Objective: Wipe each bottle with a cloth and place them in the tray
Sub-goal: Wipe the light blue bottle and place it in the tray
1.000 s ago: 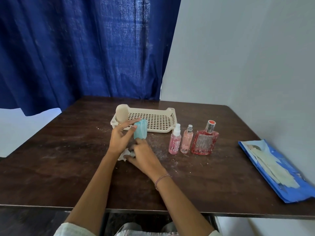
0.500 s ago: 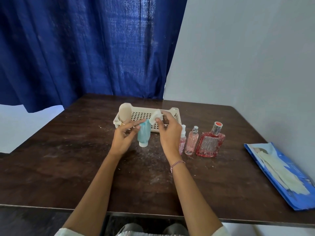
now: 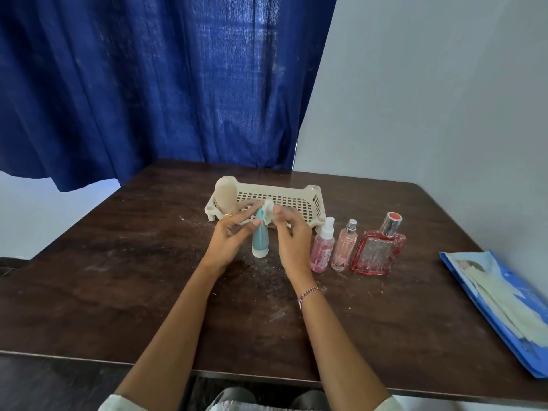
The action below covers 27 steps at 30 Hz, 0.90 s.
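Head view: left hand (image 3: 228, 241) grips teal bottle (image 3: 260, 241), right hand (image 3: 292, 241) pinches cloth (image 3: 268, 210) atop it.

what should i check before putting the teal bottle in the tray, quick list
1. Left grip on the teal bottle: ok, fingers and thumb pinch its upper part.
2. Cloth in the right grip: ok, pinched at the bottle's top end.
3. Whole bottle wiped: cannot tell, the cloth sits only at the top end.
4. Room in the tray: ok, only a beige bottle stands at its left end.
5. Waiting bottles upright: ok, the pink spray bottle, slim pink bottle and red bottle stand in a row on the table.
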Motion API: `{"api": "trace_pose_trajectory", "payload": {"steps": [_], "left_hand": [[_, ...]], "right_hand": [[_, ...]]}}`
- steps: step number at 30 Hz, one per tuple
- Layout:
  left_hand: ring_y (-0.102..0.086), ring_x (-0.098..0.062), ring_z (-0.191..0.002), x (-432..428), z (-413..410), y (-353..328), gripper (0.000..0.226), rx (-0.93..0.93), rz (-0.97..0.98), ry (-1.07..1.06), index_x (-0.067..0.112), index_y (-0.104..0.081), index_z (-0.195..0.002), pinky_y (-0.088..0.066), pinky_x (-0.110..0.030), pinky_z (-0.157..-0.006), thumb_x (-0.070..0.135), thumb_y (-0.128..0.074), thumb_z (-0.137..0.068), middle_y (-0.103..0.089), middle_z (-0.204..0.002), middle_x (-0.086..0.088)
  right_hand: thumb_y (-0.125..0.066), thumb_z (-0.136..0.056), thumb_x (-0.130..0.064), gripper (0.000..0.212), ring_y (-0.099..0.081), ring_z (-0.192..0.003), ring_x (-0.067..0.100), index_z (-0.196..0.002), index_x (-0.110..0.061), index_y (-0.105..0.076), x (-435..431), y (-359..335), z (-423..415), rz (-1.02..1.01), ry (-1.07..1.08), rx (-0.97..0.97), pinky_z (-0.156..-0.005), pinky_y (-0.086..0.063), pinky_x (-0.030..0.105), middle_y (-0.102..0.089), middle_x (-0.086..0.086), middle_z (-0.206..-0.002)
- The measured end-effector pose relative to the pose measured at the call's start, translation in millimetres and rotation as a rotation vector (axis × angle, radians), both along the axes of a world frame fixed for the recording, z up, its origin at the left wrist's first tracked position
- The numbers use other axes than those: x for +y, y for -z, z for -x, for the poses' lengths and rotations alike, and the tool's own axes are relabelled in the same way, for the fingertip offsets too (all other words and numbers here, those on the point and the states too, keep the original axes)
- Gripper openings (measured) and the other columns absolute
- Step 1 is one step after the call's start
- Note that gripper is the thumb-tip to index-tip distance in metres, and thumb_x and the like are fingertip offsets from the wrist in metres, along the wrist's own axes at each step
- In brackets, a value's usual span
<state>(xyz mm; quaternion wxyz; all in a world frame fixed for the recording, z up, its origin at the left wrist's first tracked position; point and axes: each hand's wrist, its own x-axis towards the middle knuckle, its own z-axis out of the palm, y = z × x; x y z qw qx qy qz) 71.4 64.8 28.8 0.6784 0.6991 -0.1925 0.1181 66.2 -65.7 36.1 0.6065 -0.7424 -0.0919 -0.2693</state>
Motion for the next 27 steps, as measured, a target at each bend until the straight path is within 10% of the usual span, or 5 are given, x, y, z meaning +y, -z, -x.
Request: {"api": "trace_pose_trajectory", "payload": {"steps": [27], "left_hand": [[-0.062,-0.007,-0.109,1,-1,1,0.037,0.063,0.144,0.073,0.016,-0.063,-0.115,-0.049,-0.019,-0.088,-0.004,-0.060,-0.085,-0.071,-0.108,0.011]], "right_hand": [[-0.062,-0.083,0.005,0.027,-0.050,-0.110,0.008,-0.103,-0.010,-0.071,-4,-6,10,0.473,0.051,-0.237,-0.101,-0.035,0.011,-0.062,0.003,-0.113]]}}
